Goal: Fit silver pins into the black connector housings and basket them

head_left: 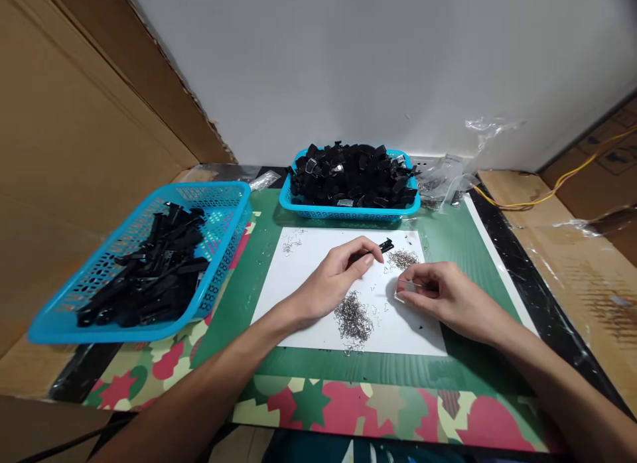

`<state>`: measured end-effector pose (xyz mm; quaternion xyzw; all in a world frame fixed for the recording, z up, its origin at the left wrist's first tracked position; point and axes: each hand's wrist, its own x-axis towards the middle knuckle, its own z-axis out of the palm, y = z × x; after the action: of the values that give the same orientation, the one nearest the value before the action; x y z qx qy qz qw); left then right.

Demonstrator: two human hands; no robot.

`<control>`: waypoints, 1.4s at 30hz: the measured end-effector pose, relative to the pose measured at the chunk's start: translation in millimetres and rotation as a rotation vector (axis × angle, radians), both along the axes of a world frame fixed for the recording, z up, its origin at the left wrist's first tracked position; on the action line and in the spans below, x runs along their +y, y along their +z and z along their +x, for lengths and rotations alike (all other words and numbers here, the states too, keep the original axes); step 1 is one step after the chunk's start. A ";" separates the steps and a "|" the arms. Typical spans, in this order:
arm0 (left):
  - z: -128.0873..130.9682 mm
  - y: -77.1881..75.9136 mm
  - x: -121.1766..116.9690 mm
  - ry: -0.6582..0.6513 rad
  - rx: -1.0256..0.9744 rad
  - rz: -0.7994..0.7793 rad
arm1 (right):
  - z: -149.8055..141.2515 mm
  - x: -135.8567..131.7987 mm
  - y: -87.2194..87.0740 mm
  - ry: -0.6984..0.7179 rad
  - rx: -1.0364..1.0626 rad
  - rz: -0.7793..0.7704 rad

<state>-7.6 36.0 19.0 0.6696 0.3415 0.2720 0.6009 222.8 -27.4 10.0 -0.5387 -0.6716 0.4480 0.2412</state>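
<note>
My left hand (343, 274) is closed around a slim black plastic part (386, 245), whose end sticks out past the fingers toward the right. My right hand (432, 287) hovers over the white sheet (303, 277) in a pinch; a tiny thin piece seems to show at the fingertips, too small to name. Between and below the hands lies a pile of small bent metal wire pieces (353, 319). A smaller heap of brownish metal bits (403, 259) sits just beyond my right hand, and a few loose wire pieces (290, 243) are scattered at the sheet's far left.
A blue basket (219, 297) of long black parts (154, 270) stands at the left. Another blue basket (348, 212), heaped with black pieces (353, 174), is at the back. Clear plastic bags (442, 178) lie beside it. Cardboard (74, 118) walls the left; a yellow cable (562, 181) runs at right.
</note>
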 end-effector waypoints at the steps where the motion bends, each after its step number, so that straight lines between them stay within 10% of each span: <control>1: -0.6 2.5 -0.8 -0.022 0.030 0.024 | -0.4 -0.7 1.8 -0.019 0.032 0.014; 13: 0.2 7.5 -9.2 -0.218 0.060 0.067 | -2.1 -13.0 7.0 -0.102 0.010 0.360; 30: 1.8 6.5 -14.4 -0.101 0.111 0.211 | -12.4 -10.7 5.6 -0.203 0.094 0.285; 42: 2.2 8.7 -16.0 -0.145 0.100 0.166 | -12.8 -12.5 -2.3 0.005 -0.168 0.998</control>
<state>-5.4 20.0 27.7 0.7527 0.2981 0.2214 0.5437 210.0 -39.9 7.7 -0.3905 -0.8221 0.0281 0.4134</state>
